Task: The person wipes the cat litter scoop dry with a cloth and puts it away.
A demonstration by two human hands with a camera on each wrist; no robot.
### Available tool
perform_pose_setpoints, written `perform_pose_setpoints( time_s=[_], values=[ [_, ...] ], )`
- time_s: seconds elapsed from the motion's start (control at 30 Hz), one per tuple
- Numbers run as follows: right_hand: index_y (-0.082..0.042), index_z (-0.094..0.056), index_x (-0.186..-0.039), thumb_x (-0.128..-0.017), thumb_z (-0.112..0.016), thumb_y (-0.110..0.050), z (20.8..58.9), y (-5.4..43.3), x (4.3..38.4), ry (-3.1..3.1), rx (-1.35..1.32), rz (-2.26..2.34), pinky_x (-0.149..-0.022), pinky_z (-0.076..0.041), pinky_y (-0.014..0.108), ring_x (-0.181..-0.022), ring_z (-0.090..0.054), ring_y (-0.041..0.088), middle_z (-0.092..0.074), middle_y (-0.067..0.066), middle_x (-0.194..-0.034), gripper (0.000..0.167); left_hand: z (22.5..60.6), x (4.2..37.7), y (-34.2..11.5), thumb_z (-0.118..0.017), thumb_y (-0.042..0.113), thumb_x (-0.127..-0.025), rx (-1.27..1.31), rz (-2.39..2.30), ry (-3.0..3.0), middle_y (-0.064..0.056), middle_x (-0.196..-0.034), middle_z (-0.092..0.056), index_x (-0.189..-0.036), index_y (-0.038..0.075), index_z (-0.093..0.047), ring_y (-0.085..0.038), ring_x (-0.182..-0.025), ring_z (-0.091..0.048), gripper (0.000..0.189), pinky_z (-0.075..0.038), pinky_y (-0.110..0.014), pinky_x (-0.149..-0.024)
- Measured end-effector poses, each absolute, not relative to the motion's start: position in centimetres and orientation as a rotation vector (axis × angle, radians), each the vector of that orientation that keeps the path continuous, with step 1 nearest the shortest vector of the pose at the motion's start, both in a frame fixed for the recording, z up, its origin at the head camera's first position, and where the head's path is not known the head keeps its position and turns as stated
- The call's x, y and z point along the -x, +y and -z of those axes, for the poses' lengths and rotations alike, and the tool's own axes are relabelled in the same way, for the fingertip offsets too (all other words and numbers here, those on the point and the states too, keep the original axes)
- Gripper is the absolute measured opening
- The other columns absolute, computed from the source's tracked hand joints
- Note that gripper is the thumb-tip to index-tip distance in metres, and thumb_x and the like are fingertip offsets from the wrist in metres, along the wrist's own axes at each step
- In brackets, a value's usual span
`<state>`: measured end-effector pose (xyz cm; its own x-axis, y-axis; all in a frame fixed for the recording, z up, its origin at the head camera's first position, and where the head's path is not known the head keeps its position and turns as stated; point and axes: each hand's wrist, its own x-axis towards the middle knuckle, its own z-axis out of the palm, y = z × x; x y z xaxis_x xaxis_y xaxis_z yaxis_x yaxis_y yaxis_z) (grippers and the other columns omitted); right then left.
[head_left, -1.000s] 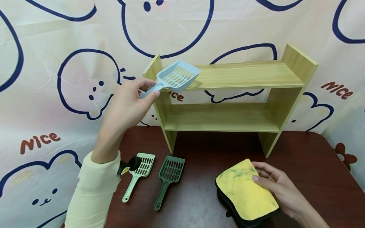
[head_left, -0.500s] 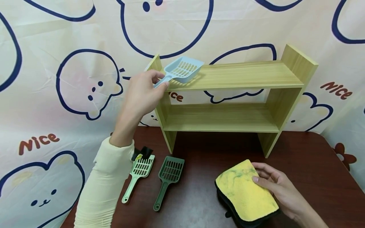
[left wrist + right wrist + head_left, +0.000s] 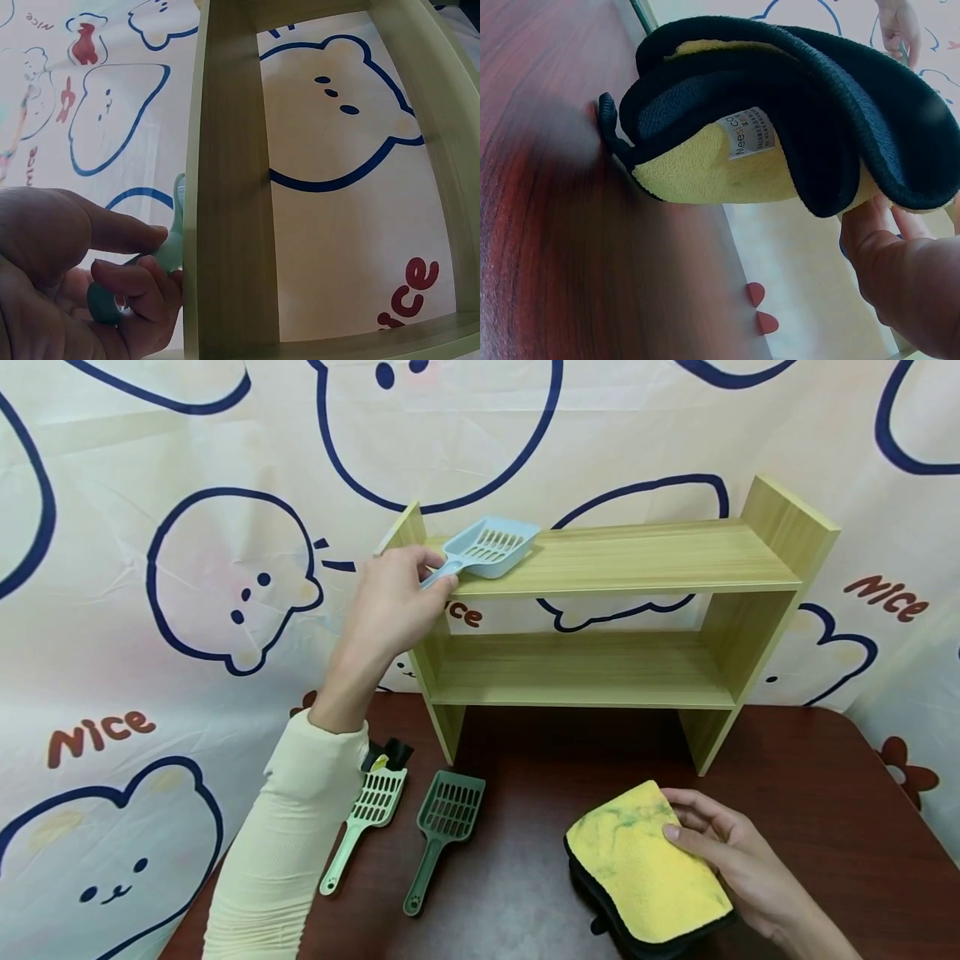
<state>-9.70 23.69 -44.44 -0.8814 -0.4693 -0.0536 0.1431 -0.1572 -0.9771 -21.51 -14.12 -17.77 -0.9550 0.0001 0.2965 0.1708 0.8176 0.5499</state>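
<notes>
My left hand (image 3: 401, 602) pinches the handle of a light blue slotted litter scoop (image 3: 491, 547), whose head sits over the left end of the top board of a small wooden shelf (image 3: 637, 560). In the left wrist view the thumb and curled fingers hold the scoop handle (image 3: 105, 304) right beside the shelf's edge. My right hand (image 3: 738, 852) grips a folded yellow cloth (image 3: 648, 860) with dark edging by its right side, thumb on top. The right wrist view shows the cloth's folded layers and a white label (image 3: 748, 133).
A pale green litter scoop (image 3: 375, 802) and a dark green one (image 3: 450, 810) lie on the dark red-brown table (image 3: 517, 877), left of the cloth. The left sleeve (image 3: 288, 835) passes close to the pale green scoop. A cartoon-printed curtain (image 3: 247, 435) hangs behind the shelf.
My left hand has moved right with the light blue scoop, then slightly down, bringing its head over the top shelf board. The right hand and the cloth have stayed in place.
</notes>
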Motion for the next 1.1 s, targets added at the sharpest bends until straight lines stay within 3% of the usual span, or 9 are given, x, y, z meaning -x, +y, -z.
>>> perform_pose_setpoints(
  time_s=[0.2,0.37,0.57,0.8,1.1],
  values=[
    [-0.026,-0.055,-0.150,-0.113,-0.049,-0.007,44.2,23.7,9.6,1.741,0.339,2.070,-0.079,-0.066,0.046,-0.105,-0.078,0.020,-0.072,-0.004,-0.129,0.042,18.0,21.2,-14.2,-0.066,0.030,-0.105,0.120,0.890,-2.702,-0.017,-0.133,-0.070,-0.144,0.007,-0.065,-0.027,-0.096,-0.063,0.046,-0.054,-0.035,-0.074],
    [-0.025,-0.054,-0.150,-0.113,-0.050,-0.008,44.0,23.8,9.6,1.748,0.328,2.061,-0.079,-0.066,0.045,-0.105,-0.078,0.021,-0.072,-0.004,-0.129,0.041,18.4,20.1,-14.8,-0.068,0.034,-0.104,0.106,0.876,-2.664,-0.021,-0.134,-0.067,-0.150,0.004,-0.060,-0.033,-0.111,-0.061,0.055,-0.056,-0.043,-0.084],
    [-0.026,-0.054,-0.150,-0.113,-0.050,-0.009,43.9,23.9,9.6,1.755,0.307,2.058,-0.078,-0.066,0.047,-0.104,-0.078,0.022,-0.072,-0.004,-0.128,0.041,19.7,17.4,-16.5,-0.072,0.033,-0.103,0.115,0.807,-2.566,-0.019,-0.122,-0.070,-0.146,0.002,-0.062,-0.030,-0.093,-0.070,0.054,-0.055,-0.035,-0.069],
    [-0.030,-0.055,-0.149,-0.114,-0.049,-0.008,44.2,24.5,9.6,1.755,0.302,2.070,-0.078,-0.066,0.045,-0.105,-0.077,0.021,-0.072,-0.004,-0.130,0.042,23.0,14.0,-19.1,-0.072,0.035,-0.103,0.114,0.799,-2.531,-0.015,-0.119,-0.070,-0.148,0.006,-0.062,-0.030,-0.095,-0.072,0.054,-0.056,-0.043,-0.077],
    [-0.030,-0.057,-0.149,-0.114,-0.048,-0.006,44.5,25.0,9.6,1.738,0.308,2.103,-0.077,-0.066,0.045,-0.105,-0.078,0.021,-0.072,-0.004,-0.131,0.044,30.8,11.6,-21.1,-0.077,0.025,-0.101,0.247,0.925,-2.577,-0.008,-0.111,-0.071,-0.144,0.009,-0.065,-0.017,-0.090,-0.069,0.047,-0.057,-0.022,-0.077]
  ],
)
